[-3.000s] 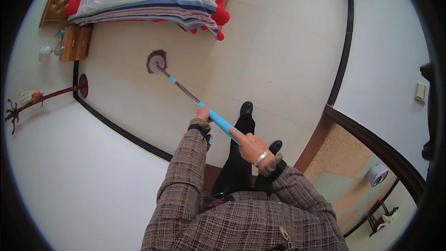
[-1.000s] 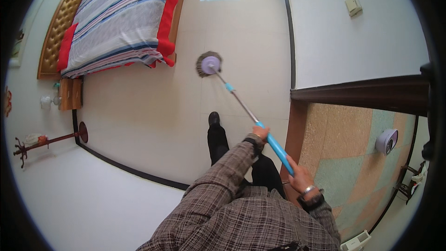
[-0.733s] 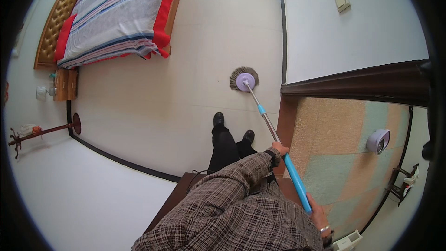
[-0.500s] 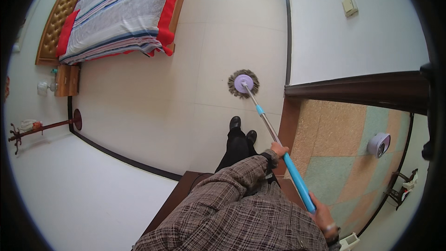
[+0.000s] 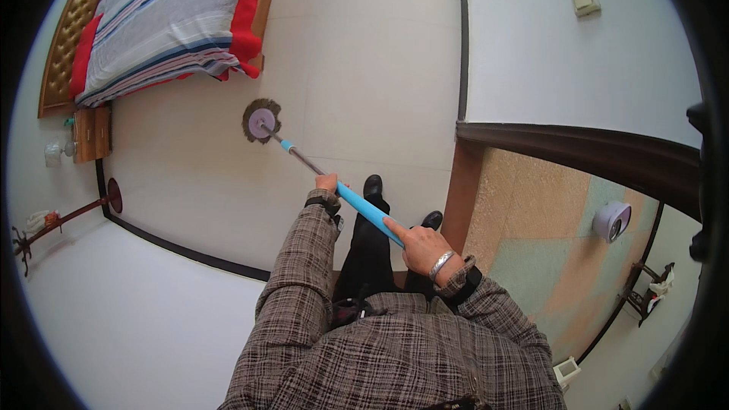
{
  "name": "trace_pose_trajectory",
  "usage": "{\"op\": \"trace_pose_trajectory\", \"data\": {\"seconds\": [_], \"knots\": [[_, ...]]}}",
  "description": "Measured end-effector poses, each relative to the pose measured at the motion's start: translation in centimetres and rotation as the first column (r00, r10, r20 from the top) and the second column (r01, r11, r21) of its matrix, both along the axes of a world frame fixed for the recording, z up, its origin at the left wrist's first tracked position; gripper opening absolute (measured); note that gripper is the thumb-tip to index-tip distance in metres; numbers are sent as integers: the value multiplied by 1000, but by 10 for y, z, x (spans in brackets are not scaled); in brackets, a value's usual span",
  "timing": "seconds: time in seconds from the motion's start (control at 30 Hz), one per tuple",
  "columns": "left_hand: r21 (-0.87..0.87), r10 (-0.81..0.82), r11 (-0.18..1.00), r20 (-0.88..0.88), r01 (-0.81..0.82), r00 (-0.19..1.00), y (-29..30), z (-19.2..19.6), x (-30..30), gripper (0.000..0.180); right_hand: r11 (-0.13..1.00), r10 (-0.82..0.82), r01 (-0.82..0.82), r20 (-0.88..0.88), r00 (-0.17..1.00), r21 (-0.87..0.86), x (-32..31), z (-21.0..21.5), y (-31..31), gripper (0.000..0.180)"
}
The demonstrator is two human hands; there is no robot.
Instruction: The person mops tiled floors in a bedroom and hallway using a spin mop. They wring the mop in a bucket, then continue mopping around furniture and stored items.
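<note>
Mop (image 5: 304, 159): lying aslant across the pale floor (image 5: 364, 76), its round head (image 5: 261, 119) pressing flat on the tiles just beside the foot of the bed (image 5: 167, 23), its blue grip (image 5: 368, 211) running back toward the person. Left hand (image 5: 328, 182): wrapping shut around the shaft where the blue grip begins, fingers curled, little of the palm showing. Right hand (image 5: 421, 247): clamping on the upper end of the grip, fingers folded over it, a silver bangle (image 5: 440, 264) sitting at the wrist. Both sleeves are showing brown plaid. Shoes (image 5: 373, 186): two, black, standing on the tiles just beyond the grip. Doorway sill (image 5: 456, 197): brown, running at the right of the shoes, a patterned floor (image 5: 547, 243) lying beyond it. Coat stand (image 5: 68, 216): leaning at far left, well apart from the mop.
</note>
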State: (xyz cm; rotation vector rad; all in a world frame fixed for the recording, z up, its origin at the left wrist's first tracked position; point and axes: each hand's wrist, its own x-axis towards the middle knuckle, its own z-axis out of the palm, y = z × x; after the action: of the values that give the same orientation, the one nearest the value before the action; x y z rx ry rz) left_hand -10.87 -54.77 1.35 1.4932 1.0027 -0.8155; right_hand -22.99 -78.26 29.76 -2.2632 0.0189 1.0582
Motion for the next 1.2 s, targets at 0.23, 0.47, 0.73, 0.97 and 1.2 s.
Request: {"op": "trace_pose_trajectory", "data": {"seconds": [0.23, 0.47, 0.73, 0.97, 1.2], "knots": [[-206, 88, 973, -105, -108, 991, -106, 30, -116, 25, 992, 5, 4, 74, 997, -123, -110, 27, -94, 65], [-314, -156, 947, -277, 64, 948, -300, 36, -303, 46, 946, -190, 198, 56, 980, -258, -311, 88, -226, 67], [-594, -636, 698, -257, 400, 728, -462, 123, -436, 96, 826, -508, 450, -101, 856, -340, -428, 189, -294, 72], [-467, -660, 681, -59, 564, 749, -448, 125, -399, 78, 838, -518, 434, -232, 823, -332, -398, 188, -307, 75], [-101, -585, 785, 202, 611, 786, -383, 36, -287, 56, 852, -517, 487, -165, 840, -191, -316, 91, -245, 77]]}}
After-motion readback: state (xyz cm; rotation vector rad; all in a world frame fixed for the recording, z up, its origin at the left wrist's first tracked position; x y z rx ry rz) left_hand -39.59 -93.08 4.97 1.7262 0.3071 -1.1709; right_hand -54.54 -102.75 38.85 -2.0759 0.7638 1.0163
